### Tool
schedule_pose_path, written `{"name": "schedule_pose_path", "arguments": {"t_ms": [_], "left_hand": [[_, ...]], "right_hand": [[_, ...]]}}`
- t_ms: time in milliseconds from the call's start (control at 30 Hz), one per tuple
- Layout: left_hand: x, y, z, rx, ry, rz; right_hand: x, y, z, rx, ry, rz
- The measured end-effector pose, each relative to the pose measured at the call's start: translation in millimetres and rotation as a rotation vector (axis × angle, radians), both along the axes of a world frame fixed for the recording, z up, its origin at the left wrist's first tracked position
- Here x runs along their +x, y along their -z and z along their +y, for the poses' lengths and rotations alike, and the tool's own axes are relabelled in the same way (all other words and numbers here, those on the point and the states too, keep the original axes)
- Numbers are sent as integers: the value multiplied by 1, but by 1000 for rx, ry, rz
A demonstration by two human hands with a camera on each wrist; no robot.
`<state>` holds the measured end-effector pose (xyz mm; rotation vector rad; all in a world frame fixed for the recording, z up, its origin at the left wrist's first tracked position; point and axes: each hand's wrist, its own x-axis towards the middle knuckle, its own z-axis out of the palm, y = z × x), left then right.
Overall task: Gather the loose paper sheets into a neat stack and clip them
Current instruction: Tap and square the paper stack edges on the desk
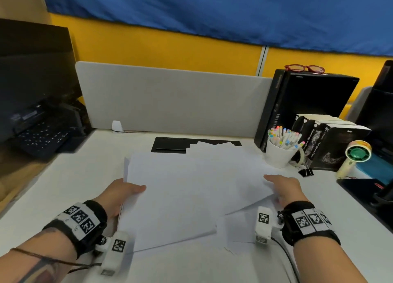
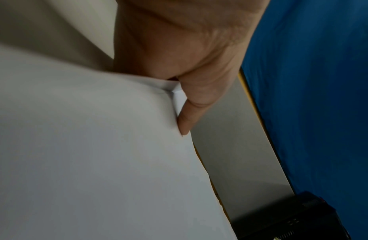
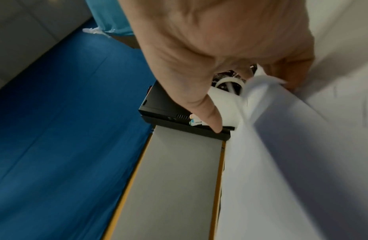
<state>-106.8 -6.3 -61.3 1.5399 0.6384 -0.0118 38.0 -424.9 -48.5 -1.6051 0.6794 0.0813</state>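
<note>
Several white paper sheets (image 1: 180, 197) lie overlapping and askew on the white desk (image 1: 63, 187). My left hand (image 1: 125, 194) grips the left edge of the upper sheets, thumb on top and fingers beneath; the left wrist view shows the thumb (image 2: 191, 113) pressed on the paper (image 2: 86, 146). My right hand (image 1: 285, 189) holds the right side of the sheets, thumb stretched over the top. In the right wrist view its fingers (image 3: 292, 73) curl behind a raised paper edge (image 3: 261, 87). A black binder clip (image 1: 306, 172) sits on the desk just beyond my right hand.
A white cup of markers (image 1: 280, 153), upright books (image 1: 331, 142), a small hand fan (image 1: 357, 153) and a black box (image 1: 306, 100) crowd the right back. A grey divider (image 1: 170, 98) closes the far edge. A keyboard (image 1: 42, 138) sits far left, a black tray (image 1: 365, 193) at right.
</note>
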Motion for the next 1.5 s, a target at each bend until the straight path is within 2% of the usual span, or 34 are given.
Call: {"name": "schedule_pose_path", "arguments": {"t_ms": [67, 200, 233, 300, 400, 467, 533, 633, 733, 833, 933, 1033, 1200, 1367, 1433, 1500], "left_hand": [[-1, -1, -1, -18, -4, -3], [-1, -2, -4, -41, -8, -10], [-1, -2, -4, -41, -13, -10], [0, 0, -3, -41, -19, -7], [0, 2, -3, -41, -26, -12], [0, 2, -4, -39, -29, -12], [0, 2, -4, -40, -28, -12], [0, 2, -5, -46, -18, -12], [-1, 1, -5, -42, -10, -8], [2, 2, -4, -21, -1, 14], [4, 2, -3, -3, 16, 30], [3, 2, -3, -34, -5, 26], [3, -6, -11, -30, -20, 44], [3, -7, -4, -143, 51, -73], [4, -2, 0, -121, 67, -112], [1, -2, 1, -64, 163, -96]], "right_hand": [[-1, 1, 10, 97, 18, -35], [-12, -4, 33, -56, 59, -249], [-17, -6, 39, -23, 72, -290], [-24, -7, 48, 139, 103, -285], [-33, -10, 56, 412, -63, -145], [-36, -8, 59, 370, -154, -74], [-33, -6, 59, 167, -163, -131], [-30, -19, 48, -4, -68, -376], [-31, -37, 34, 81, 86, -572], [-30, -43, 27, 166, 187, -637], [-25, -44, 22, 266, 226, -615], [-22, -46, 19, 314, 138, -539], [-31, -42, 34, 385, -132, -424], [-39, -21, 59, 224, -403, -355], [-41, -14, 67, 173, -499, -308], [-42, -7, 72, 137, -491, -304]]}}
